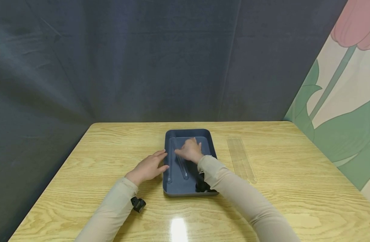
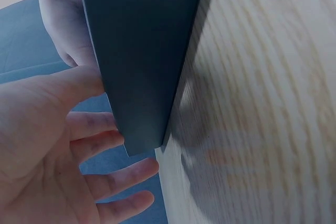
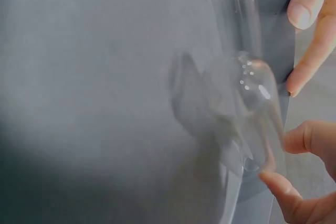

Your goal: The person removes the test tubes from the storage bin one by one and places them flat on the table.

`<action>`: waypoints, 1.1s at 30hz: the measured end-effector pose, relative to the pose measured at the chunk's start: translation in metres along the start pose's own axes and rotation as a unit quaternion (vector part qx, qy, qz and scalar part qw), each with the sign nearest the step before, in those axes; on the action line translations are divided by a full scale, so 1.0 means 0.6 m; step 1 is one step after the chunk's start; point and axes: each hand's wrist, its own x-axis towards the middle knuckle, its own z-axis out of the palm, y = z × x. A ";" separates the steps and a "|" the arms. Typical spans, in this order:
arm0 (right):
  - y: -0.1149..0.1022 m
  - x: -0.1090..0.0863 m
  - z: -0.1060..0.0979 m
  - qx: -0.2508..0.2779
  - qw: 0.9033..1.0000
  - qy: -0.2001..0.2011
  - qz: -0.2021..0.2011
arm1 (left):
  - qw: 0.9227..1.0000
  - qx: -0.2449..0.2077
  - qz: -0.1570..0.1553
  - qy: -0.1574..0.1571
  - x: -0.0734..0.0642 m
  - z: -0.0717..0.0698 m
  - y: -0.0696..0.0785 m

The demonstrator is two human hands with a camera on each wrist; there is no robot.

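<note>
My right hand [image 1: 190,150] is over a dark blue-grey tray [image 1: 189,195] and pinches a clear test tube [image 1: 182,168] between thumb and finger. The tube's rounded end [image 3: 257,87] shows large and slightly blurred in the right wrist view, pointing toward my body in the head view. A second clear test tube [image 1: 170,164] lies along the tray's left side. My left hand [image 1: 147,167] is at the tray's left edge with its fingers spread. In the left wrist view, its thumb and some fingertips [image 2: 113,139] come right up to the rim.
To the right of the tray, a flat clear plastic piece [image 1: 241,159] lies on the wooden table [image 1: 118,141]. A dark curtain [image 1: 160,67] hangs behind the table, and a wall painted with a tulip [image 1: 351,111] is at the right.
</note>
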 end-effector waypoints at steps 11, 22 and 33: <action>0.000 -0.005 -0.009 0.017 1.000 0.000 -0.006 | 1.000 -0.005 -0.002 -0.001 0.001 -0.002 0.001; 0.000 -0.006 -0.017 0.011 1.000 -0.001 -0.004 | 1.000 -0.002 0.001 0.000 0.001 -0.001 0.000; 0.001 -0.008 -0.025 0.014 1.000 0.007 -0.006 | 1.000 -0.002 -0.001 -0.002 0.001 -0.002 0.000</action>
